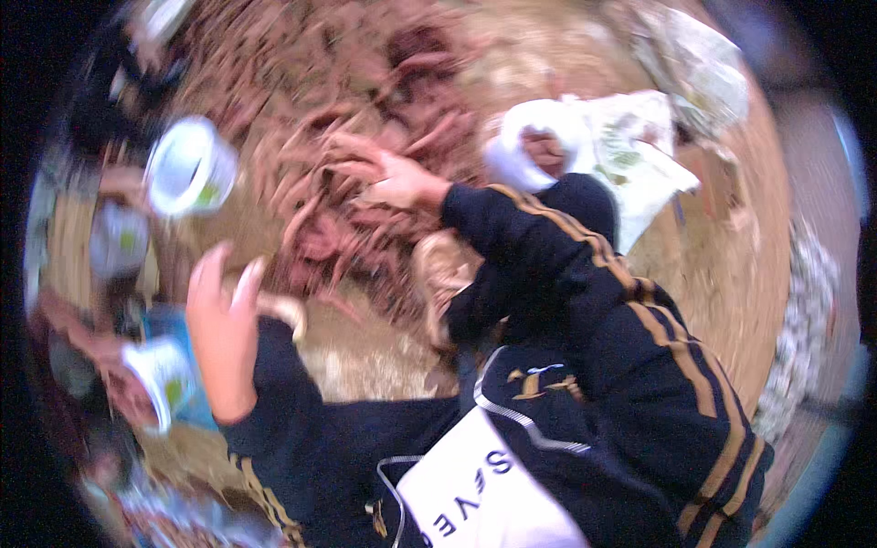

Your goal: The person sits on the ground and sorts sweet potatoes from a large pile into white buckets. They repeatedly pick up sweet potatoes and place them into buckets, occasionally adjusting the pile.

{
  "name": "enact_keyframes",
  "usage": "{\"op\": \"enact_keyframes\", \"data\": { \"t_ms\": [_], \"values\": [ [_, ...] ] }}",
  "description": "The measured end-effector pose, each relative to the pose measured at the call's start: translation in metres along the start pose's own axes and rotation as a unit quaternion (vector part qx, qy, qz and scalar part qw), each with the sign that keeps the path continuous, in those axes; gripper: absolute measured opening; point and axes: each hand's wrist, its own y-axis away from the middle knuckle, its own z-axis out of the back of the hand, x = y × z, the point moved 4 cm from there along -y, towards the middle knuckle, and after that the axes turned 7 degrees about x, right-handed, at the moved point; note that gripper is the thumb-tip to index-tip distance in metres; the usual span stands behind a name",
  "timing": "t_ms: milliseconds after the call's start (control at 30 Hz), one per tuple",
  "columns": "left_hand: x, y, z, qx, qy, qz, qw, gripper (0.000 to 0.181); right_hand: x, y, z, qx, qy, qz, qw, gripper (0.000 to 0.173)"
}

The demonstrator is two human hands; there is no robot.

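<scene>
A loose heap of long, thin reddish-brown pieces (315, 226) covers the brown ground before me; blur hides what they are. My right hand (397, 179) is stretched over the middle of the heap, fingers apart, with nothing visibly gripped. Whether its fingertips touch the pieces cannot be told. To the left of the heap, my left hand (223, 329) is raised with its fingers apart and holds nothing. A white plastic tub (218, 147) tilts on its far side. Near my right forearm stands another white tub (510, 154) with reddish pieces inside.
Left of my left hand, a tub (161, 370) lies tipped with reddish pieces at its mouth. Beyond it is a smaller pale container (120, 240). A white printed bag (634, 137) and clear plastic (712, 75) lie at right. Another person's dark clothing (96, 103) shows upper left.
</scene>
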Motion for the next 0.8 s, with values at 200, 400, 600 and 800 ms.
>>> {"op": "enact_keyframes", "data": {
  "t_ms": [200,400,600,800],
  "values": [
    [0.008,-0.006,-0.028,0.059,-0.003,-0.011,0.998,0.038,0.208,0.062,0.071,-0.186,0.04,0.005,0.982,0.086],
    [0.016,-0.019,-0.047,0.072,-0.029,-0.005,0.997,0.037,0.37,0.182,0.135,-0.361,0.464,-0.037,0.808,0.038],
    [0.025,-0.021,-0.072,0.123,-0.057,0.035,0.99,0.038,0.394,0.312,0.234,-0.631,0.254,-0.062,0.73,0.02],
    [0.038,-0.021,-0.082,0.117,-0.072,0.029,0.99,0.038,0.315,0.422,0.308,-0.747,0.128,-0.094,0.645,0.014]
  ]
}}
